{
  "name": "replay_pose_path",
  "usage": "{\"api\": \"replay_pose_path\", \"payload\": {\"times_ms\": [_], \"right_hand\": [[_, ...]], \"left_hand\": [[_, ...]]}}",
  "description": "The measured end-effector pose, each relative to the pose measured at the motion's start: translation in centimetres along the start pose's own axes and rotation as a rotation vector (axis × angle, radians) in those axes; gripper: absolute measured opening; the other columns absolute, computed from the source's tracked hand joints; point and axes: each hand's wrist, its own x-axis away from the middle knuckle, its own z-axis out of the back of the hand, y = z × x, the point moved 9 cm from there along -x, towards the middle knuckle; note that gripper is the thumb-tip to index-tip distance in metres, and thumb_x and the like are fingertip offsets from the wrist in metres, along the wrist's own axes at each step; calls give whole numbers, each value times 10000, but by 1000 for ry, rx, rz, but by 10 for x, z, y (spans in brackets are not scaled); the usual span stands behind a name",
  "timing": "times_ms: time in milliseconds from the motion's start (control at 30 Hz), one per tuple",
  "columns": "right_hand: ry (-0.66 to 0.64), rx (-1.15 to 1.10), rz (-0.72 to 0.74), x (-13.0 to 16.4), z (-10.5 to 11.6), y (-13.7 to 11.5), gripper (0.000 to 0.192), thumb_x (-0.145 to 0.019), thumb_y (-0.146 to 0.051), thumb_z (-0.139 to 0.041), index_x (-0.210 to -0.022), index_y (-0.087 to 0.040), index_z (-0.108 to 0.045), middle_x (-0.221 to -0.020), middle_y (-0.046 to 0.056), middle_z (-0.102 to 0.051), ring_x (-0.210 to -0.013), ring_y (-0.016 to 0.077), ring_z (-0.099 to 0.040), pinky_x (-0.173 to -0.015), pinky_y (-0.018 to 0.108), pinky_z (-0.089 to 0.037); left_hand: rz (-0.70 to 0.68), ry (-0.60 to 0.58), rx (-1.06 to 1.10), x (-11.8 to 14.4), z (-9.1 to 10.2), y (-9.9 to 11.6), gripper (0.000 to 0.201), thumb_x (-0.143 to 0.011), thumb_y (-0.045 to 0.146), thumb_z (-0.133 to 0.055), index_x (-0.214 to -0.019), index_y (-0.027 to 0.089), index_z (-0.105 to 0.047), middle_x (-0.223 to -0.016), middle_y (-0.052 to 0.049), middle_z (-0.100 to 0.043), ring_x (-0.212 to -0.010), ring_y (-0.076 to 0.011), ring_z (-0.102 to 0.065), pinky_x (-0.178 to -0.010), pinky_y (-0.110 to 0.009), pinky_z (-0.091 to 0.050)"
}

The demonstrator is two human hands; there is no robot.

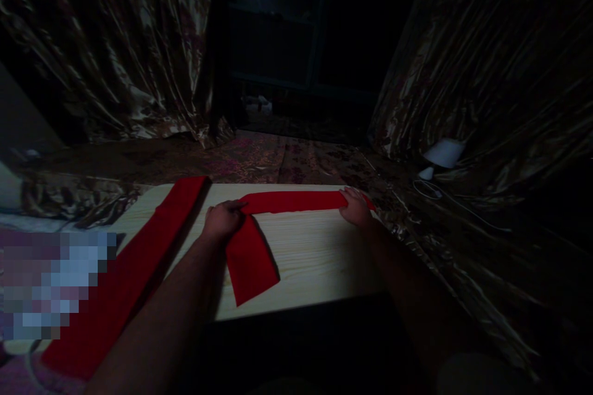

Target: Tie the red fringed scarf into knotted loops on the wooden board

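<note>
A red cloth strip [294, 202] stretches sideways near the far edge of a pale wooden tabletop [315, 253]. My left hand [223, 220] closes on its left part, where the cloth bends and a wider tail [252, 262] hangs back toward me across the wood. At the other end, my right hand [356, 207] grips the strip, and a short bit of red shows past its fingers. Between both hands the cloth lies fairly straight. Left of my left forearm rests a long, thicker folded red cloth [139, 253], slanting along the table's left side.
Patterned fabric [278, 160] covers the surface behind the table. A small white lamp [443, 153] with a cord is at the right. Heavy curtains [152, 49] hang on both sides of a dark window. Part of the left side is pixelated, and the room is dim.
</note>
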Motion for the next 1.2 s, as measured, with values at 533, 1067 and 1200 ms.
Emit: {"api": "replay_pose_path", "payload": {"times_ms": [533,1067,1200], "right_hand": [[-58,-6,206,1,13,-68,662,-845,-250,-615,-1486,-147,-488,-1570,151,-417,-1408,282,-427,-1177,405,-317],[35,31,640,16,13,-316,289,-991,-285,-517,-1182,-93,-619,-1187,172,-680,-1123,256,-586,-962,400,-451],[41,179,705,11,9,-325,308,-985,-145,-436,-1228,-64,-607,-1169,197,-682,-1079,263,-594,-926,421,-460]], "left_hand": [[-3,-24,-3,0,2,2,463,-851,174,-502,-1250,242,-727,-1325,-47,-663,-1227,-257,-629,-1072,-364,-464],[-40,-1,35,-5,-3,-6,485,-835,206,-478,-1252,226,-724,-1290,-48,-688,-1203,-224,-643,-1044,-313,-474],[-34,-29,-25,-3,-2,-1,487,-839,205,-479,-1264,231,-716,-1301,-51,-685,-1183,-231,-652,-1017,-310,-484]]}}
